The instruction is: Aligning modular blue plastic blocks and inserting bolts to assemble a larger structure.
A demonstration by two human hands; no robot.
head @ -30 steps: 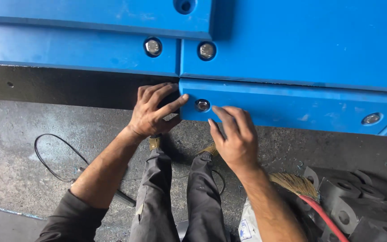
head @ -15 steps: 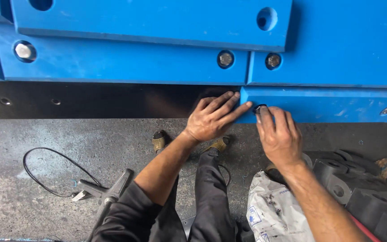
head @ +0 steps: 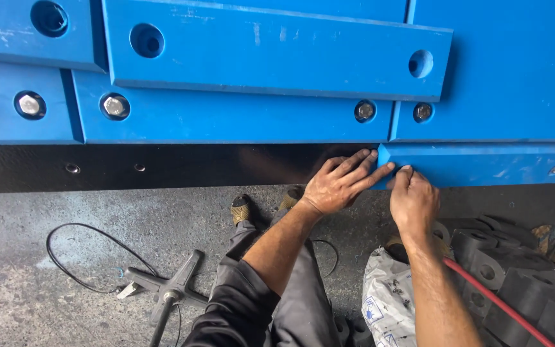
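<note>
Our view had swung left — left hand (head: 336, 186) spread flat, bracing the blue pad (head: 483, 164); right hand (head: 412, 199) fingers closed at its corner.

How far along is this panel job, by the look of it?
Done, it seems: the upper blue panels sit bolted, with bolt heads in their holes. In hand: the left hand and right hand are at the corner of a lower blue panel. Left: the black strip beside it is uncovered, its small holes open.
</note>
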